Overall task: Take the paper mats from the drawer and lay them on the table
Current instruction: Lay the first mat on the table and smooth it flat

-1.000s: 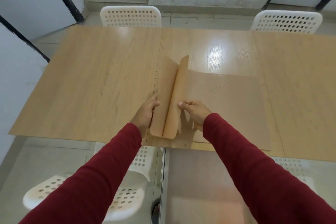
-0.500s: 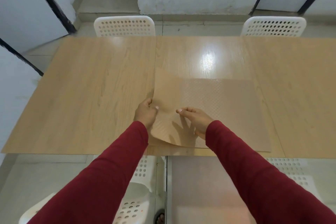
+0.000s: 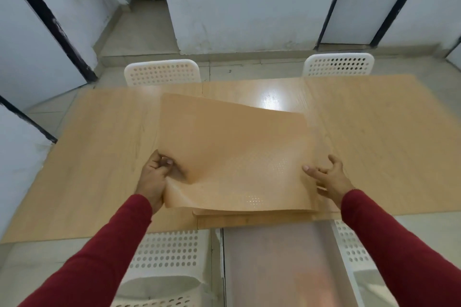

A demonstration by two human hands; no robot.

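Separation of the top sheet was the step you had in hand, as I judge it. Your left hand point(image 3: 155, 179) pinched the near left corner of a thin tan perforated paper mat point(image 3: 232, 157) and held it lifted and bowed above the light wood-grain tabletop point(image 3: 99, 157). Your right hand point(image 3: 326, 178) hovered at the mat's right edge with fingers spread and loosely bent, gripping nothing that I could make out. Under the raised sheet, edges of more tan mats point(image 3: 262, 214) showed as a flat stack at the tabletop's near edge, just beyond the white perforated plastic chair point(image 3: 164, 254) below you.

The next move, to my mind, called for your right hand to catch the free edge so the sheet would not sag or crease, then for carrying it to a bare stretch of tabletop.

Compared with half a second before, the mat had come up off the stack, where it had lain nearly flat with only the near corner curled. Your right hand had slid from the sheet's middle out to its right side, and your view had tipped upward.
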